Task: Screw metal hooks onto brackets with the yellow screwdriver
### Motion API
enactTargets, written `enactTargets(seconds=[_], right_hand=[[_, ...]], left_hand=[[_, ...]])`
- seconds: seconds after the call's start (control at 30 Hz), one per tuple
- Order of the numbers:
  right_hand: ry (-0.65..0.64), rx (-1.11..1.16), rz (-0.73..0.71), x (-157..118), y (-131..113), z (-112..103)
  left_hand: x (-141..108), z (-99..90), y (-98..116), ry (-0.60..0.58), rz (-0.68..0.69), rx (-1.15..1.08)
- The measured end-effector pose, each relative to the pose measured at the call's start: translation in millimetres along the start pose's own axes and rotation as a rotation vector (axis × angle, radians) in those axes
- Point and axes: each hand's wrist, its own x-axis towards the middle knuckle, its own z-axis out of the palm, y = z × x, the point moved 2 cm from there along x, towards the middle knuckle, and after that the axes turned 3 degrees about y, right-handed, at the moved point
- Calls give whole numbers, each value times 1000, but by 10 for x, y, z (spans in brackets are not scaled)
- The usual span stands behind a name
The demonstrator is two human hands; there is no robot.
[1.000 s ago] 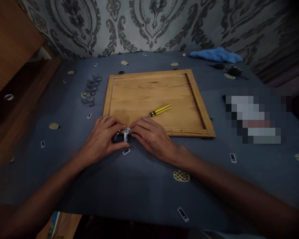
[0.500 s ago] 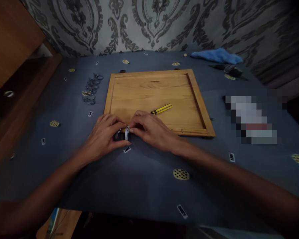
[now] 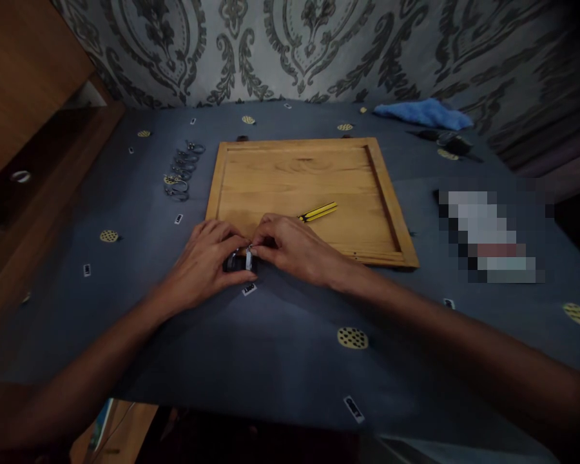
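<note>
I am seeing the small metal clip sitting between both hands, just at the near edge of the wooden board. The left hand is bracing it, thumb below and forefinger above; the right hand's grip is pinching the clip's upper end, the exact spot being too small for me to make out. For handling this well, I am favouring a steady left hold, with the right fingertips doing the fine work and pressing lightly so the clip is not twisting. Compared with a second ago, the right fingers are bunching up instead of stretching flat, and the screwdriver's shaft is now hiding behind them, only its yellow handle showing. Farther out, a row of clips is lying on the worktop, left of the board
</note>
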Motion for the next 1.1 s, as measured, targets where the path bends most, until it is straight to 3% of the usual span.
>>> enactTargets(seconds=[0.43,0.63,0.73,0.83,0.97,1.1], right_hand=[[77,57,-95,-11,89,25],[246,148,-198,-153,210,-128],[379,8,-241,-281,422,-312],[508,-315,-217,-390,705,-459],[441,-479,-136,-449,998,-480],[366,-468,-160,-458,1035,-482]], left_hand=[[-9,15,-10,0,-15,8],[-6,19,-23,8,-15,13],[-12,26,-35,3,-21,26],[-19,27,-38,18,10,25],[-18,20,-27,23,22,27],[-7,7,-14,-3,-13,39]])
